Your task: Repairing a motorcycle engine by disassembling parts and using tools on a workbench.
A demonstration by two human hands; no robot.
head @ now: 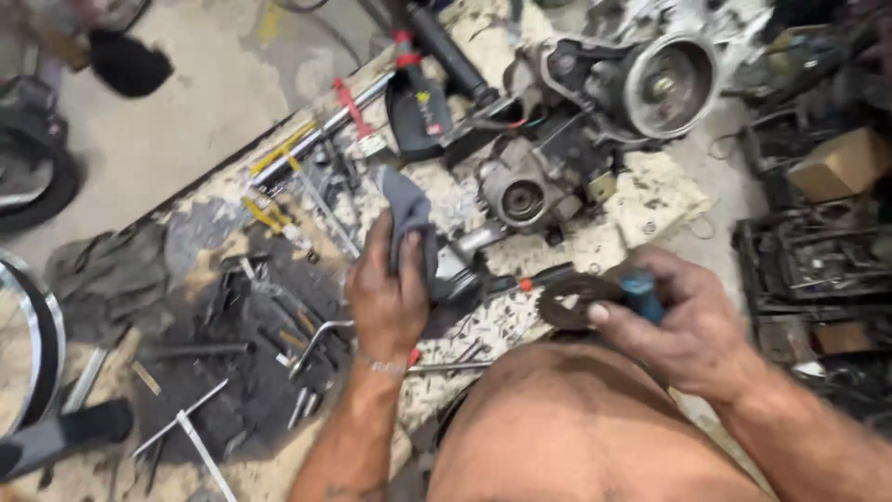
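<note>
**Rag in one hand, gear and blue tool in the other**

Head view: My left hand (388, 296) sits just left of centre, fingers wrapped tight around a grey rag (406, 216) that sticks up towards twelve o'clock out of my fist. Under the rag I press against a metal engine part (457, 265); how much of it my fingers enclose I cannot tell. My right hand (689, 327) is at about four o'clock from centre, closed narrowly around a blue-handled tool (641, 290), with my thumb lying along a dark toothed gear (569, 302) that juts out towards nine o'clock from my palm. The gear lies between my two hands, near the left wrist but apart from it.

At twelve to one o'clock stands a dismantled engine (595, 112) with a round silver drum facing me. At three o'clock, a tan cardboard box (841, 163) sits tilted, plain on the sides I see, above dark trays of parts (818, 260). At eleven o'clock lies a red-handled tool (348, 102) beside a long chrome bar (316, 139), and yellow-handled pliers (265, 216) rest lower. At eight o'clock, scattered wrenches and rods (279, 353) lie on a grimy, sawdust-covered mat (650, 200). A chrome wheel rim (37, 344) curves in at nine o'clock.
</note>
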